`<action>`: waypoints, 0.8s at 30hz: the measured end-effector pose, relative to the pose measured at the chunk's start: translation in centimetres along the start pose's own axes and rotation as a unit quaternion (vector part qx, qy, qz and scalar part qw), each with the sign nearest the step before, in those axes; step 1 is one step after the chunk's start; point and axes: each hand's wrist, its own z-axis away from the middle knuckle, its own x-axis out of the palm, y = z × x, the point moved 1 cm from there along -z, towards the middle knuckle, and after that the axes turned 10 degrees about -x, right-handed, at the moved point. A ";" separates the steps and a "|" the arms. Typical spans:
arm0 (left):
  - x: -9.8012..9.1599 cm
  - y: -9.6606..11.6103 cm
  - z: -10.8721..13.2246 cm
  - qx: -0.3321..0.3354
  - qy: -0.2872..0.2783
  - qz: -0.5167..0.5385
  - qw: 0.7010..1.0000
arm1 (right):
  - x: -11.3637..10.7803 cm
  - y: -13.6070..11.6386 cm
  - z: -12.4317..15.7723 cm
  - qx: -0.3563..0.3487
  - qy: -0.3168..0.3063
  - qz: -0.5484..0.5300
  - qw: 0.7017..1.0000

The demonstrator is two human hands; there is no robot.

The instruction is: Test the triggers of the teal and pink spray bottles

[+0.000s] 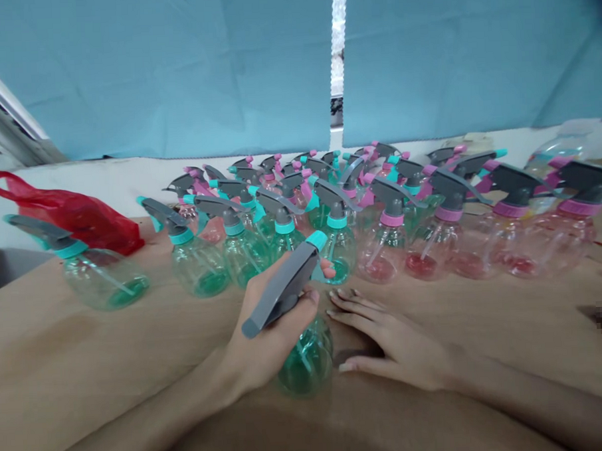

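A green spray bottle (307, 361) with a grey trigger head and turquoise nozzle stands close to me on the table. My left hand (270, 323) is closed around its neck and trigger, the fingers partly hidden behind the grey head. To the right of the bottle, my right hand (393, 338) rests near the tabletop with its fingers stretched out and nothing in them. Just beyond the hands stands a row of similar bottles, among them a green one (338, 247) and a pink one (382, 252).
More spray bottles with pink and turquoise nozzles crowd the back of the wooden table (52, 369). A red plastic bag (81, 218) lies at the left, beside a green spray bottle (106, 277). Behind everything hangs a blue sheet (174, 71). A clear container (559, 148) sits at the back right.
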 end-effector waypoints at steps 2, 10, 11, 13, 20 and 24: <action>-0.1 0.0 0.1 -0.009 -0.009 -0.004 1.000 | 0.0 0.0 0.0 0.003 -0.003 0.004 1.000; -0.6 0.6 0.3 -0.018 -0.028 -0.004 0.999 | 0.0 0.0 -0.1 0.007 -0.017 0.015 1.000; -0.7 0.7 0.2 -0.014 -0.022 -0.007 1.000 | 0.0 0.0 -0.1 0.006 -0.014 0.013 1.000; -0.7 0.7 0.2 -0.007 -0.019 -0.014 1.000 | 0.0 0.0 -0.1 0.001 -0.009 0.012 1.000; 0.0 -0.8 -0.1 -0.032 -0.007 0.011 0.999 | -0.1 -0.2 -0.1 0.000 -0.007 0.009 1.000; 0.2 -0.6 0.0 -0.034 0.030 -0.018 0.999 | -0.3 -0.4 -0.2 0.006 -0.022 0.020 1.000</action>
